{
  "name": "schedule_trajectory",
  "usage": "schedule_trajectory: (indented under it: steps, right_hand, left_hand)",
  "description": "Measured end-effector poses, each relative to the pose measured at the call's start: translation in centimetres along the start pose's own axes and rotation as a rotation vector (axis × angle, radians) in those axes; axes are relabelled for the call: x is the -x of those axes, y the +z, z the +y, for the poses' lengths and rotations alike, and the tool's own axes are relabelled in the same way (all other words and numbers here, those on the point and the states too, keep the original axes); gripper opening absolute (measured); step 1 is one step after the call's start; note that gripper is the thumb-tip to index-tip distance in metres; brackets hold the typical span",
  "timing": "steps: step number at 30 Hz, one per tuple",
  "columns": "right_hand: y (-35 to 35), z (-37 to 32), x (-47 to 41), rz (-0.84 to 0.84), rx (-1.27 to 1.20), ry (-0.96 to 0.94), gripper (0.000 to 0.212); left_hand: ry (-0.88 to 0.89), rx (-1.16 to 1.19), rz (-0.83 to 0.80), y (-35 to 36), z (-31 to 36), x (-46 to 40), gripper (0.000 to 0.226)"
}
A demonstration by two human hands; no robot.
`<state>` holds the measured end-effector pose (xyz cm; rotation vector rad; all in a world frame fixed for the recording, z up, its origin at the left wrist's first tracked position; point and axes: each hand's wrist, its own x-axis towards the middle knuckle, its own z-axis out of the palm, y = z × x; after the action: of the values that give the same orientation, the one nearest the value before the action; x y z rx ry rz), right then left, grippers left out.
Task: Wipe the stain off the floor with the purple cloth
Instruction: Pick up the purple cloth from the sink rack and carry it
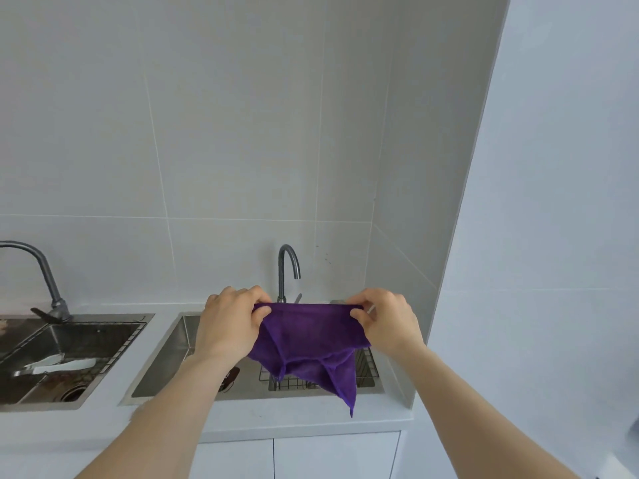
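The purple cloth (pixel 311 344) hangs spread out above the right-hand steel sink (pixel 162 371). My left hand (pixel 230 323) pinches its top left corner and my right hand (pixel 383 319) pinches its top right corner, so the top edge is stretched taut between them. The lower part droops in folds, with one point reaching down past the sink's front rim. Neither the floor nor any stain is in view.
A dark curved faucet (pixel 285 271) stands behind the cloth. A wire rack (pixel 366 369) sits in the right sink. A second sink (pixel 90 340) with its own faucet (pixel 45 274) lies to the left. White counter (pixel 276 414), white cabinet doors below, wall close on the right.
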<state>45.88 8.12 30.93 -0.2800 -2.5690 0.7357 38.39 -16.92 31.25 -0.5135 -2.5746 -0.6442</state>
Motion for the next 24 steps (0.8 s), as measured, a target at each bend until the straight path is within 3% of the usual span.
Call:
schedule_trajectory:
  steps: [13, 24]
  right_hand:
    - [-3.9, 11.3, 6.4, -0.051, -0.059, 0.068, 0.018]
    - [3.2, 16.9, 17.4, -0.274, -0.084, 0.249, 0.018]
  left_hand:
    - [-0.022, -0.034, -0.130, 5.7, 10.2, 7.6, 0.009]
    - [-0.122, -0.008, -0.376, 11.6, 7.5, 18.8, 0.011]
